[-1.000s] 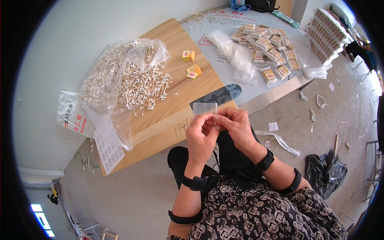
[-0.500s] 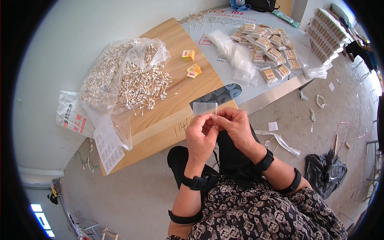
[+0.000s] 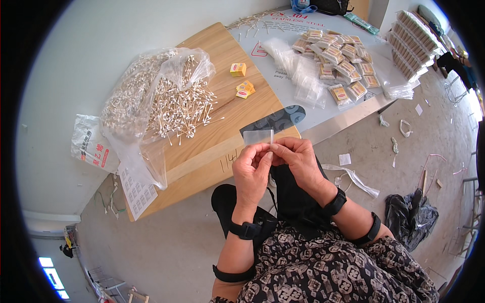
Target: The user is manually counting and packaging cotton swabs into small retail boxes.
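Note:
A small clear plastic bag (image 3: 257, 137) is pinched between my two hands, over the near right corner of the wooden board. My left hand (image 3: 252, 164) grips its lower edge between thumb and fingers. At the bag's right edge, my right hand (image 3: 296, 154) pinches with thumb and forefinger, its fingertips meeting those of the left. The bag looks flat, with nothing visible inside. To the left on the board, a large clear bag (image 3: 134, 96) spills a heap of cotton swabs (image 3: 184, 103). Farther off are a small yellow box (image 3: 238, 69) and several small yellow cards (image 3: 245, 90).
Packed swab bags (image 3: 346, 58) are piled on the grey tabletop (image 3: 323, 113), beside loose clear bags (image 3: 309, 83). Stacked swab packs (image 3: 411, 45) stand far right. A printed label sheet (image 3: 136, 189) hangs at the board's left edge. A black plastic bag (image 3: 411, 214) lies on the littered floor.
The small bag has tilted slightly and its top edge sits a little lower. Both hands have shifted slightly, still pinching it.

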Demonstrator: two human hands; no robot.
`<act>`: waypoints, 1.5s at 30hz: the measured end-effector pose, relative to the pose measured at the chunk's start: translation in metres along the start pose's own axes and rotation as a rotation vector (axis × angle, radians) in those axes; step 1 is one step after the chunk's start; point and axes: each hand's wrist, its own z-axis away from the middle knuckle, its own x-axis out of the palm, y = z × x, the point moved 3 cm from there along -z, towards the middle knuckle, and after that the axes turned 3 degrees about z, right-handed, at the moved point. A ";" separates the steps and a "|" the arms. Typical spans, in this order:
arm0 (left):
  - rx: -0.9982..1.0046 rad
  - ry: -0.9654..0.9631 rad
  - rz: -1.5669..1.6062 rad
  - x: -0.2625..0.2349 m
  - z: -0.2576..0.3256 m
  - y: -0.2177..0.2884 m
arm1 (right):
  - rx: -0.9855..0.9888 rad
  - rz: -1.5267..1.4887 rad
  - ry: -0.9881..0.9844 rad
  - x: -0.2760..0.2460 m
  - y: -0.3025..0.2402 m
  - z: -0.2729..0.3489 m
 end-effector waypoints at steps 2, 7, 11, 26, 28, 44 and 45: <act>0.009 -0.003 0.004 0.000 0.000 0.000 | 0.003 -0.006 -0.003 0.000 0.000 0.000; 0.004 -0.002 0.020 0.000 0.000 0.000 | 0.000 -0.032 -0.013 0.000 0.002 -0.001; -0.004 0.003 0.011 -0.001 0.000 -0.003 | -0.005 -0.059 -0.018 0.000 0.003 -0.001; 0.098 0.029 -0.169 -0.001 -0.001 0.002 | -0.024 0.062 0.042 0.002 -0.001 0.000; 0.095 0.046 -0.161 0.001 -0.001 -0.001 | -0.023 0.068 0.047 0.002 0.000 0.000; 0.254 0.147 -0.485 0.011 -0.015 -0.007 | -0.721 1.200 0.124 -0.005 -0.017 -0.002; 0.251 0.137 -0.486 0.013 -0.022 -0.005 | -0.748 1.358 0.072 -0.004 -0.017 -0.003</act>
